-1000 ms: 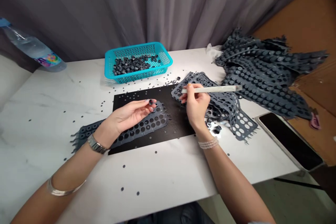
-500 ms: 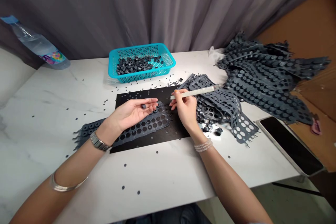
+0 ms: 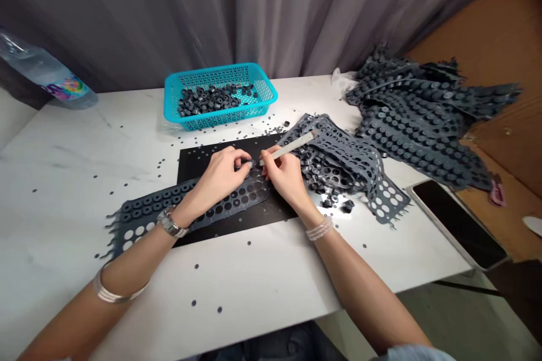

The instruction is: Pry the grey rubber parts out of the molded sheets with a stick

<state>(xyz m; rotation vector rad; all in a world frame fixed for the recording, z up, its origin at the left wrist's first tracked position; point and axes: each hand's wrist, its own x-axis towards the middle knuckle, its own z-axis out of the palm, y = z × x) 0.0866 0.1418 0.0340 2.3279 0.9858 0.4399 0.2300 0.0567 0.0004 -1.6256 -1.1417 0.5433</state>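
A dark grey rubber strip (image 3: 169,206) full of round holes and ring pieces lies across a black mat (image 3: 203,158) on the white table (image 3: 271,282). My left hand (image 3: 220,175) rests palm down on the strip's right end, fingers curled and pinching at a small ring near the strip's tip. My right hand (image 3: 284,176) is closed round a white stick (image 3: 290,147), held like a pen. The stick's tip meets the left fingertips over the strip.
A turquoise basket (image 3: 258,106) holding several dark rings stands behind the mat. Emptied strips (image 3: 339,163) lie to the right, a big heap of full strips (image 3: 423,118) beyond. A phone (image 3: 457,223) lies at the right edge, a water bottle (image 3: 46,79) far left. Small punched dots litter the table.
My left hand turned from palm up, with a ring on its fingers, to palm down on the strip. My right hand brought the stick leftwards until its tip met the left fingers.
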